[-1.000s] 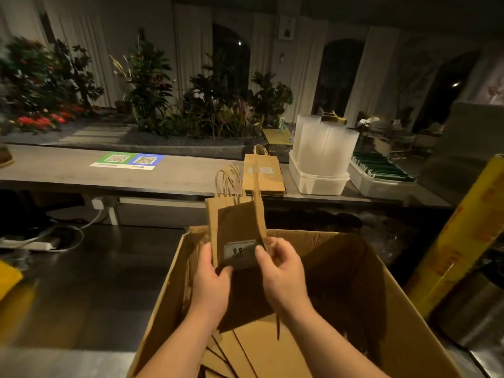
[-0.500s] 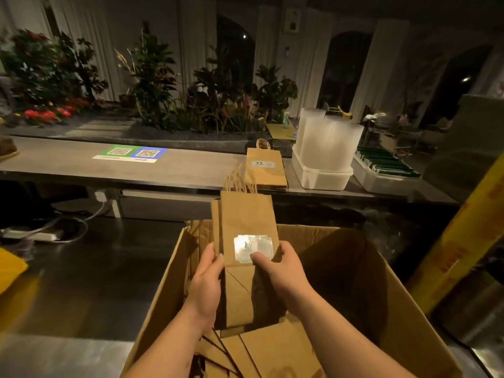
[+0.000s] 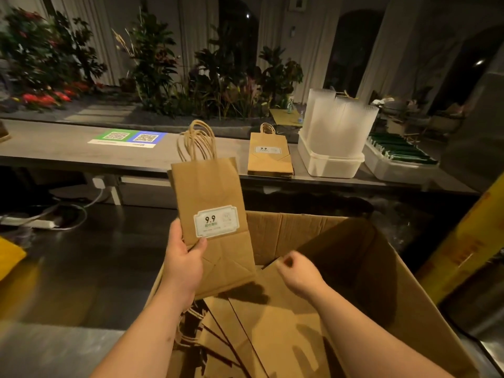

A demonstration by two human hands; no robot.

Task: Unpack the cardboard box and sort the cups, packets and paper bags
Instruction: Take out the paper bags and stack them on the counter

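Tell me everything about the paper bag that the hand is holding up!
The paper bag is flat brown kraft paper, upright, tilted left above the cardboard box. Several twisted handles stick up, so maybe it's a few bags. A white label reads 9.9. The left hand grips its lower left edge, thumb in front.

The left hand (image 3: pixel 182 266) grips a flat paper bag (image 3: pixel 210 197) upright over the open cardboard box (image 3: pixel 409 309), thumb on its front just below the white label. The right hand (image 3: pixel 298 278) hangs over more flat bags (image 3: pixel 272 323) in the box, fingers loosely curled, holding nothing. Another bag (image 3: pixel 270 156) sits on the tabletop (image 3: pixel 68 154) beside a tub of clear cups (image 3: pixel 338 126).
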